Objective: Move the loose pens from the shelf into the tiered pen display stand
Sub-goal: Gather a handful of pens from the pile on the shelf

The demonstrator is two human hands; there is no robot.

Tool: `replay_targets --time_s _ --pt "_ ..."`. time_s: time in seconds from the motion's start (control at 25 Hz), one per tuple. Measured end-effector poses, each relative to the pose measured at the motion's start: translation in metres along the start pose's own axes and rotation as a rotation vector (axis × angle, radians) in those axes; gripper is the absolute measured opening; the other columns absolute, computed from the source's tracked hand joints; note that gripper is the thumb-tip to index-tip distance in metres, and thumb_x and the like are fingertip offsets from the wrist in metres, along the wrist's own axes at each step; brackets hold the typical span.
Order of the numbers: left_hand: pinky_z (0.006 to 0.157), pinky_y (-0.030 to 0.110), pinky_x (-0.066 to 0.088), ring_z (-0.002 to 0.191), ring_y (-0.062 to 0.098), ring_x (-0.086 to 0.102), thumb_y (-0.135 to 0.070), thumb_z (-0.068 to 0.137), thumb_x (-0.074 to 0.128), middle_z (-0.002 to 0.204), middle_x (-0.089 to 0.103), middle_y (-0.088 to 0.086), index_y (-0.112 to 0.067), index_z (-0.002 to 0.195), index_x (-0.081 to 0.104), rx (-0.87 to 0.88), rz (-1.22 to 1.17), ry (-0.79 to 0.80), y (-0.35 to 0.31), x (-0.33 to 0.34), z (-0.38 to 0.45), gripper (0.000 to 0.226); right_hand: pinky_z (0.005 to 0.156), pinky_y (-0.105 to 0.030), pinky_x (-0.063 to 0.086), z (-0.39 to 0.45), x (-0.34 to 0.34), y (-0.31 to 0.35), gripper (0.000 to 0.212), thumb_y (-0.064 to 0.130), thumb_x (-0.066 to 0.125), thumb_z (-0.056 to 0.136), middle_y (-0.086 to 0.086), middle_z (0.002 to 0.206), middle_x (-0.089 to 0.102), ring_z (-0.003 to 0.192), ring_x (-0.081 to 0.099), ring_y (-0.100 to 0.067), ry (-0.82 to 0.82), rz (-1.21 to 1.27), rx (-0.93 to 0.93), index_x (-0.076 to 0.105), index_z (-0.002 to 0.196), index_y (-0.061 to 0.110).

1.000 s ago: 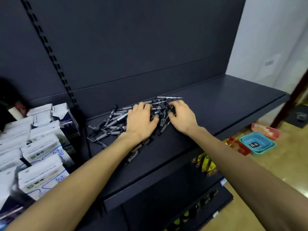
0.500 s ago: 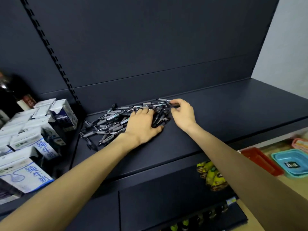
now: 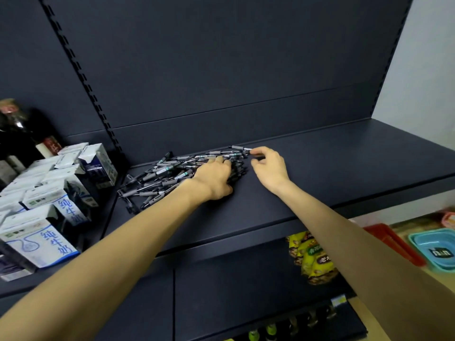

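Right hand (image 3: 269, 168) lifted, grip half-open.

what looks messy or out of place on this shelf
The pens lie in a loose, criss-crossed heap on the dark shelf, beside neat milk cartons. No display stand is in view.

The white and blue cartons (image 3: 39, 242) at the left bear the blue characters 纯牛奶 down their fronts; the other print is too blurred to read
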State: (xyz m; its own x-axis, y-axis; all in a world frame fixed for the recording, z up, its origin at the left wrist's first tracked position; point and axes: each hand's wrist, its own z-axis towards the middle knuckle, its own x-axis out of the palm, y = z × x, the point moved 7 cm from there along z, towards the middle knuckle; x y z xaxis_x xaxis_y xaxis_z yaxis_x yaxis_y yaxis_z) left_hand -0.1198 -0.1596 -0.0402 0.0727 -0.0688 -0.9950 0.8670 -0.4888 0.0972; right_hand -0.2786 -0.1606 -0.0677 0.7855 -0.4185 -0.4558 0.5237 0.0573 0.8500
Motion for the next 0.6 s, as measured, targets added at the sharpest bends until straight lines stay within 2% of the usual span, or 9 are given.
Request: replay_targets --time_s 0.08,0.2,0.44,0.52,0.6 --pt "0.109 0.042 0.038 0.136 0.036 0.041 -0.028 0.091 0.07 0.141 0.045 0.018 -0.002 0.135 0.044 -0.001 0.002 0.025 -0.001 0.001 0.003 0.058 0.089 -0.027 0.052 -0.0001 -0.0001 -0.0002 0.03 0.011 0.059 0.096 -0.002 0.115 0.071 0.094 0.068 -0.017 0.008 0.007 0.0 0.068 0.123 0.02" --pt "0.109 0.042 0.037 0.134 0.037 0.042 -0.027 0.091 0.07 0.14 0.046 0.02 -0.002 0.134 0.043 0.008 -0.029 0.02 0.0029 0.0033 0.0058 0.056 0.085 -0.025 0.051 0.0008 -0.0011 -0.0006 0.031 0.01 0.058 0.096 0.0 0.119 0.071 0.093 0.069 -0.017 0.031 0.019 -0.009 0.069 0.123 0.019" --pt "0.106 0.043 0.039 0.126 0.037 0.046 -0.021 0.092 0.065 0.133 0.05 0.019 -0.003 0.126 0.044 0.073 0.009 -0.091 0.0033 0.0102 0.0028 0.045 0.088 -0.025 0.052 0.0038 -0.0028 -0.0002 0.029 0.01 0.059 0.096 0.003 0.118 0.072 0.092 0.068 -0.015 0.03 0.04 -0.011 0.07 0.121 0.018" --pt "0.102 0.045 0.04 0.121 0.039 0.049 -0.02 0.092 0.062 0.128 0.05 0.02 -0.002 0.122 0.044 0.098 -0.007 -0.158 0.0045 0.0092 0.0007 0.039 0.089 -0.026 0.053 0.0049 -0.0025 0.0029 0.029 0.01 0.059 0.095 0.003 0.116 0.072 0.091 0.068 -0.015 0.031 0.037 -0.015 0.07 0.121 0.017" --pt "0.091 0.047 0.041 0.11 0.043 0.053 -0.017 0.094 0.057 0.122 0.05 0.022 -0.001 0.117 0.043 0.13 -0.065 -0.227 0.0061 0.0013 -0.0022 0.031 0.09 -0.026 0.053 0.0066 -0.003 0.0073 0.03 0.009 0.059 0.095 0.004 0.115 0.072 0.092 0.069 -0.015 0.032 0.035 -0.028 0.07 0.121 0.017"
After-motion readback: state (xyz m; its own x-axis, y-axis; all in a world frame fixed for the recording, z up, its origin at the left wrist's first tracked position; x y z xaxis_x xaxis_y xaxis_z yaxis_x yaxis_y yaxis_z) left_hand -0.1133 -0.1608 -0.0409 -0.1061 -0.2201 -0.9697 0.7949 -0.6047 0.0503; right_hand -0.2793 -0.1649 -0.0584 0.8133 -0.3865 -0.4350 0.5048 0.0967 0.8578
